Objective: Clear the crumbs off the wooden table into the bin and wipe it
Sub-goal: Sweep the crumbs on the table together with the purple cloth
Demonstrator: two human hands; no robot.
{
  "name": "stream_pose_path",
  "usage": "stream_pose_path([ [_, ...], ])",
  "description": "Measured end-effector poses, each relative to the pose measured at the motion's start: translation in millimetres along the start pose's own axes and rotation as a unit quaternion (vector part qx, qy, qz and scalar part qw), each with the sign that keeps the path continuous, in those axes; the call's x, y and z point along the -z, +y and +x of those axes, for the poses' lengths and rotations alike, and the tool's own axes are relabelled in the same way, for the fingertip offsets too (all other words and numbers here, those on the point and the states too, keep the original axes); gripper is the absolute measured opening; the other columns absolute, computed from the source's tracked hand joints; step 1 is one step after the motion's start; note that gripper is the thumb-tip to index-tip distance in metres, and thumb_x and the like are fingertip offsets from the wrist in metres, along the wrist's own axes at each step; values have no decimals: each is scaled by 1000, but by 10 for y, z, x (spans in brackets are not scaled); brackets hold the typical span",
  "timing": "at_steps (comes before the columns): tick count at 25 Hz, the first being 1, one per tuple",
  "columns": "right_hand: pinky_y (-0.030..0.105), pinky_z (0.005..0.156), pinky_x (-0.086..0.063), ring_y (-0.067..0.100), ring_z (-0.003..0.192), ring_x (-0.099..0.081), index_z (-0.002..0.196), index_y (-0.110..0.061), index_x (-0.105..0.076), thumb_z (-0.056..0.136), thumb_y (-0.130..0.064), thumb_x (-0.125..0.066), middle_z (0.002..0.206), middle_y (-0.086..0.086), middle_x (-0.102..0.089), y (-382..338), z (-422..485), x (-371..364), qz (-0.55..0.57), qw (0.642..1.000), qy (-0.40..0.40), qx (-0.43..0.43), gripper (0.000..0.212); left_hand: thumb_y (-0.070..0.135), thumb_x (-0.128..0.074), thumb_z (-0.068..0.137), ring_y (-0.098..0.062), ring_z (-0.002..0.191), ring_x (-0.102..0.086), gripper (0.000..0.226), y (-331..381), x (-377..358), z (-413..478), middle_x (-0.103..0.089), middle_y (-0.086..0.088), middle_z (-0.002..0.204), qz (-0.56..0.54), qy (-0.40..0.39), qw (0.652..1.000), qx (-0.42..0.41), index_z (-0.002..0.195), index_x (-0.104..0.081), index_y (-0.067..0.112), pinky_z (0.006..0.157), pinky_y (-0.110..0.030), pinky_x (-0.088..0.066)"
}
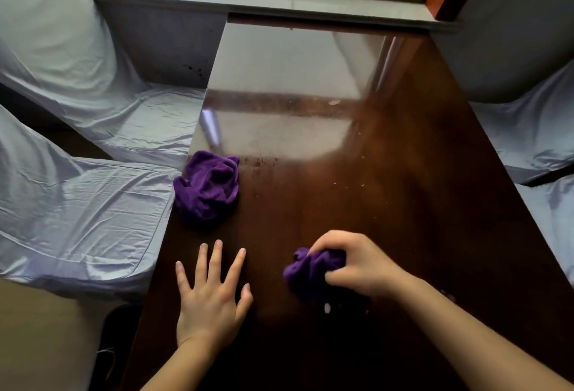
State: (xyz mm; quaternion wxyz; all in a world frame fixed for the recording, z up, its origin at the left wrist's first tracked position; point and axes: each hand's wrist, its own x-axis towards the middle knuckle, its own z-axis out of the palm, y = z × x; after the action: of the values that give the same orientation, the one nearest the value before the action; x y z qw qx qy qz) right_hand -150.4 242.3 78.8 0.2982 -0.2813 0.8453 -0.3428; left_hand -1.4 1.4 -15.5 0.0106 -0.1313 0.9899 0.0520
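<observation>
The wooden table runs from the near edge to the window sill at the far end, its dark glossy top throwing back the window's glare. Pale crumbs lie scattered over its middle and right, the largest well beyond the hands, with smaller specks nearer. The right hand has its fingers curled tight around a bunched purple cloth, which it presses to the near part of the top. The left hand lies flat beside it, fingers spread wide and holding nothing. A second purple cloth sits crumpled at the table's left edge, partly over it. No bin is in view, so the main risk seems to be sweeping crumbs off an edge with nothing below to catch them; they would land on the pale covered seats close against the left side or those on the right. A broad stroke could also knock the loose cloth off the left edge. The glare may hide fine crumbs on the far half, so some could be missed.
</observation>
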Motion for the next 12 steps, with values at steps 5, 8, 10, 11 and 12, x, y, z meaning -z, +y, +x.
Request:
stream_pose_path([
  [5,29,73,-56,8,79,-69,95,-35,-71,65,-9,-74,87,-7,-74,499,-400,518,96,953,250,-142,40,50,-37,82,-39,143,-27,66,12,14,-14,-38,-20,151,7,-1,1000,-1,143,-44,28,108,-73,-15],
  [8,36,87,-53,21,100,-65,113,-32,-68,69,-16,-74,111,-3,-67,641,-449,442,-70,937,242,-242,47,51,-35,82,-38,144,-25,66,25,23,-15,-38,-20,152,6,-4,1000,3,144,-43,29,109,-72,-15],
  [10,34,89,-50,23,103,-63,116,-27,-69,66,-22,-75,115,-2,-65,536,-498,170,-123,952,209,-188,51,52,-34,82,-37,145,-24,67,33,33,-17,-37,-20,152,3,-4,1000,7,144,-42,29,109,-72,-14],
  [11,33,88,-51,20,102,-63,113,-28,-70,65,-24,-74,112,-4,-66,448,-523,32,-111,966,182,-146,49,52,-34,82,-37,145,-23,67,34,35,-15,-37,-20,152,1,-3,1000,9,144,-42,29,109,-71,-14],
  [12,32,86,-51,15,99,-64,109,-31,-71,63,-26,-72,108,-9,-67,358,-563,-76,-83,978,157,-112,46,52,-33,82,-37,145,-23,67,33,39,-16,-37,-20,152,0,-2,1000,9,144,-42,28,109,-71,-14],
])
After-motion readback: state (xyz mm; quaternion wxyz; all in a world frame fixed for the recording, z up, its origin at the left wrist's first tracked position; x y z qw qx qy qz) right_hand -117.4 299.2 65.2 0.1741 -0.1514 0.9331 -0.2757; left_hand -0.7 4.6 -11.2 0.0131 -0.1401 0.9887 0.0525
